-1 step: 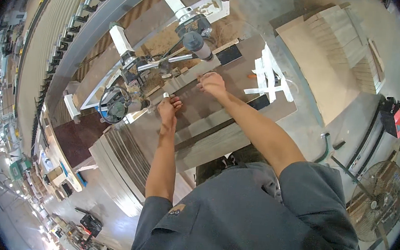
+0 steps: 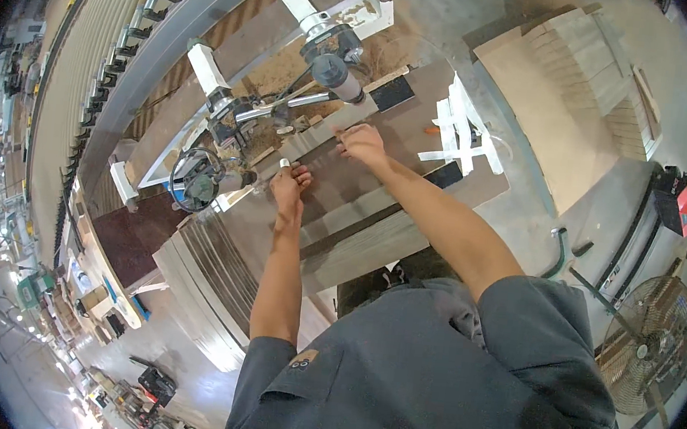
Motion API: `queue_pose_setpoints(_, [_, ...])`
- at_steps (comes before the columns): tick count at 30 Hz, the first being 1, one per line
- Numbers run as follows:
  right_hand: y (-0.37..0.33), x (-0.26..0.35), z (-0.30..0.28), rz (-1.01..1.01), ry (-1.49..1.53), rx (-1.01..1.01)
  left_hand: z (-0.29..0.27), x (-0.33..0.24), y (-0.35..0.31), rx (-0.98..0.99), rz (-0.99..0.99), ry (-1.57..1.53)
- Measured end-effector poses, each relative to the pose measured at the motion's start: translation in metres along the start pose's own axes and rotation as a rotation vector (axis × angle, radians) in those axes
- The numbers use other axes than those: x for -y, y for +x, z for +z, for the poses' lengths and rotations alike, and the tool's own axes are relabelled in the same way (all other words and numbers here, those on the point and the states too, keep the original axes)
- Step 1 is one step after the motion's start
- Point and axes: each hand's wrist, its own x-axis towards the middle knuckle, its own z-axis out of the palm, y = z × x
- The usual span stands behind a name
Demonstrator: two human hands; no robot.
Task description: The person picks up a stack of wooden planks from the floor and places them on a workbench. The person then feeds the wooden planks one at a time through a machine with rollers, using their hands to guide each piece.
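A narrow grey-brown wooden board (image 2: 315, 138) lies slantwise on the brown work table, along the machine's two motor heads. My left hand (image 2: 289, 186) is at its near left end, fingers curled and thumb up against the edge; a white wrap covers the thumb tip. Farther right, my right hand (image 2: 361, 143) has its fingers closed on the same near edge. How far the fingertips reach round the board is hidden. One motor head (image 2: 336, 75) stands just beyond the right part of the board, another (image 2: 227, 178) beside its left end.
White strips (image 2: 461, 131) lie crossed on the table's right side. Nearer me are long boards (image 2: 369, 246) and, at left, a stack of planks (image 2: 205, 276). A cardboard-topped stack (image 2: 548, 110) stands far right, a floor fan (image 2: 643, 347) at right.
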Motion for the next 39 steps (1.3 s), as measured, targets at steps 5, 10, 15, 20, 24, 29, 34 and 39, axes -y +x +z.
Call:
queue_pose_setpoints(5, [0.012,0.004,0.002,0.319,0.547,-0.074,0.011,-0.003,-0.008,-0.019,0.024,0.038])
queue_pose_setpoints(10, [-0.001,0.0,0.014,0.05,0.558,-0.132,0.003,-0.009,-0.006,0.128,0.019,-0.099])
queue_pose_setpoints(15, [0.002,0.006,0.025,0.09,0.613,-0.213,0.006,-0.004,-0.006,0.014,0.014,-0.212])
queue_pose_setpoints(20, [0.004,-0.002,0.039,-0.007,0.612,-0.398,0.019,-0.004,-0.015,-0.061,0.029,-0.134])
queue_pose_setpoints(24, [-0.002,0.004,0.025,0.0,0.65,-0.3,0.02,-0.001,-0.011,-0.07,0.07,-0.113])
queue_pose_setpoints(29, [-0.011,0.013,0.027,0.039,0.567,-0.322,0.02,-0.004,-0.01,-0.093,0.054,-0.101])
queue_pose_setpoints(34, [-0.015,0.017,0.026,0.036,0.564,-0.318,0.017,-0.004,-0.008,-0.06,0.027,-0.146])
queue_pose_setpoints(39, [-0.016,0.017,0.026,0.048,0.597,-0.294,0.01,-0.007,-0.009,-0.038,-0.006,-0.159])
